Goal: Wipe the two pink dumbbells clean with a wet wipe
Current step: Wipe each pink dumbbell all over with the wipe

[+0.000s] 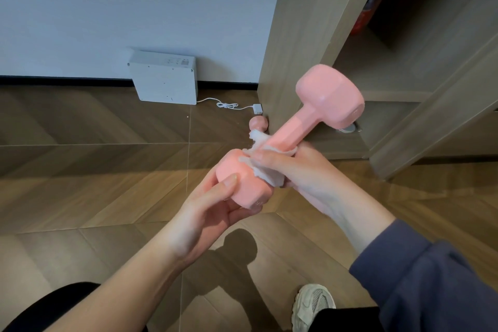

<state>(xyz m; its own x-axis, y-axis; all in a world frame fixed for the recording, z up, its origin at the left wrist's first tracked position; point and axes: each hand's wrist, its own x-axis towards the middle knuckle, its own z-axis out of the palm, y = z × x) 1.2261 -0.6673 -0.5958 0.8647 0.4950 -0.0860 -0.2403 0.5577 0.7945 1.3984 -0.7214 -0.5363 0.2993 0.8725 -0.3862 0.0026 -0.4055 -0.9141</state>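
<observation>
I hold a pink dumbbell (318,105) in the air, tilted so its far head points up and to the right. My left hand (213,213) grips its near head from below, thumb on top. My right hand (299,172) presses a white wet wipe (265,162) around the lower part of the handle, where it meets the near head. The second pink dumbbell (258,123) lies on the floor behind, by the cabinet corner, mostly hidden by the wipe and the held dumbbell.
A white box (164,78) leans against the wall, its white cable and plug (257,108) trailing on the wooden floor. A wooden cabinet (304,21) with open shelves stands to the right. My shoe (312,304) is at the bottom.
</observation>
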